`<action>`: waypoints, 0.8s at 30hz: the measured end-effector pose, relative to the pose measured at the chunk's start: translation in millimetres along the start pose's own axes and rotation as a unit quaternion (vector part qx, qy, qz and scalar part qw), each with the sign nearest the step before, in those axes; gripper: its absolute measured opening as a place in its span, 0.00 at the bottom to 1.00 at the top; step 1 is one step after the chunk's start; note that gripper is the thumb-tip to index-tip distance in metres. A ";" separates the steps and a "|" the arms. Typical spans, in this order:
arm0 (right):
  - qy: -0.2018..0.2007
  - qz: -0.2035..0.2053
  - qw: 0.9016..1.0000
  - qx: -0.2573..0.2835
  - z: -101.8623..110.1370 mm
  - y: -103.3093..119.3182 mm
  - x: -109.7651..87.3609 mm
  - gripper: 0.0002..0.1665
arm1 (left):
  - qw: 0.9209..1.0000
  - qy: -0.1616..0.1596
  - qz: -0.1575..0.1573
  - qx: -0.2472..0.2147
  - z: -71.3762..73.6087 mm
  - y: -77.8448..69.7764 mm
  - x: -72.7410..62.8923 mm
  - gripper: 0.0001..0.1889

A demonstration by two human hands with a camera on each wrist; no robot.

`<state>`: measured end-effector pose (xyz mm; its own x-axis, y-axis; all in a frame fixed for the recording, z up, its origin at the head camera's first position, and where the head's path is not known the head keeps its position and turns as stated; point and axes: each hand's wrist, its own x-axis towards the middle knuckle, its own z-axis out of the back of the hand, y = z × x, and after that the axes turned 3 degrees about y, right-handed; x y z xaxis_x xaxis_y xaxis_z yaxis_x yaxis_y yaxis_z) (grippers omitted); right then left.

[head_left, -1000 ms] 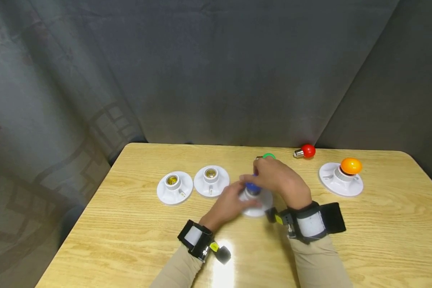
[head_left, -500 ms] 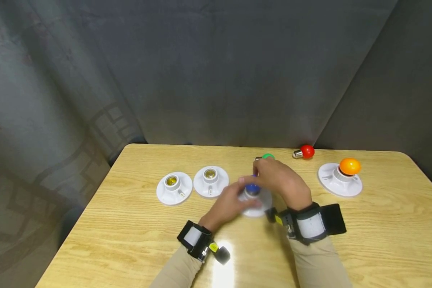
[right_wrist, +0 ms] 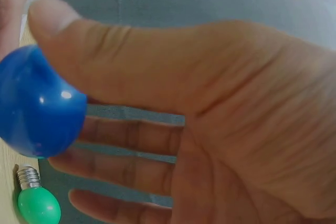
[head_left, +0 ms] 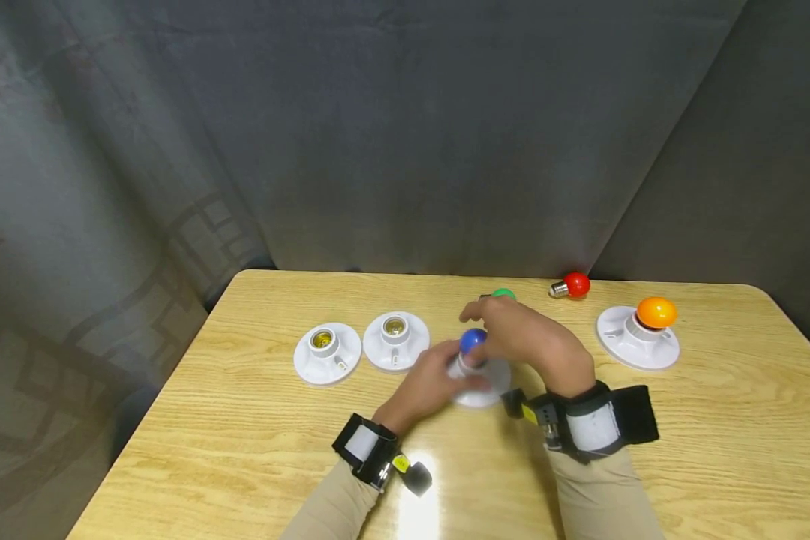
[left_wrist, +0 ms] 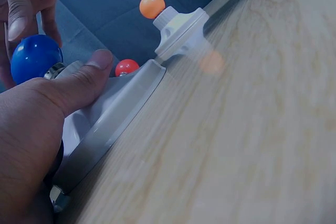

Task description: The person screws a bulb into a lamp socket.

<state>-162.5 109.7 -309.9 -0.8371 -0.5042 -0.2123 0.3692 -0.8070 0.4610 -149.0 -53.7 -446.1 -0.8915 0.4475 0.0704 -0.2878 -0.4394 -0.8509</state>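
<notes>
A blue light bulb [head_left: 472, 341] stands upright in a round white lamp holder [head_left: 498, 384]; a strip of its metal cap shows in the left wrist view. My left hand [head_left: 427, 386] grips that lamp holder, thumb [left_wrist: 86, 80] over its near side. Around the bulb, my right hand [head_left: 529, 337] has its fingers spread and loosened. In the right wrist view its thumb [right_wrist: 100, 51] lies close along the blue bulb [right_wrist: 42, 106], with the other fingers fairly straight behind it. Whether the thumb touches the bulb I cannot tell.
Two white lamp holders without bulbs, one outer [head_left: 327, 354] and one inner [head_left: 397, 342], stand to the left. A green bulb [head_left: 503, 294] and a red bulb [head_left: 576, 285] lie at the back. Rightward, an orange bulb [head_left: 656, 312] sits in another lamp holder [head_left: 624, 341].
My right hand's fingers have spread off the blue bulb, and the hand has shifted slightly right, so more of the bulb shows. My left hand has stayed on the lamp holder.
</notes>
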 end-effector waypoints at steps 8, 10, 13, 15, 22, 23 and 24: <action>0.014 0.019 1.000 0.017 1.1 1.3 -0.5 0.31 | 1.000 0.006 0.005 -0.015 -0.3 0.4 0.1 0.26; 0.017 0.020 0.999 0.024 0.8 1.4 -0.8 0.29 | 1.000 0.007 0.007 -0.019 -0.7 0.6 -0.3 0.26; 0.015 0.028 0.999 0.022 0.0 1.0 -1.2 0.25 | 1.000 0.008 0.009 -0.022 -0.9 0.8 -1.1 0.26; 0.012 0.035 0.999 0.018 -0.4 0.6 -1.4 0.24 | 1.000 0.007 0.007 -0.022 -0.9 0.7 -1.4 0.26; 0.007 0.039 0.999 0.012 -0.6 1.2 -0.6 0.22 | 1.000 0.006 0.003 -0.012 -0.8 0.5 -0.7 0.26; 0.007 0.039 0.999 0.012 -0.5 1.4 -0.5 0.22 | 1.000 0.006 0.002 -0.011 -0.8 0.5 -0.5 0.26; 0.007 0.039 0.999 0.011 -0.4 1.5 -0.5 0.22 | 1.000 0.006 0.001 -0.009 -0.8 0.7 -0.3 0.26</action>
<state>-161.4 108.6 -309.4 -0.8002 -0.5700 -0.1866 0.4240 -0.7577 0.4960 -148.7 -53.5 -447.1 -0.8877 0.4562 0.0620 -0.2789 -0.4258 -0.8608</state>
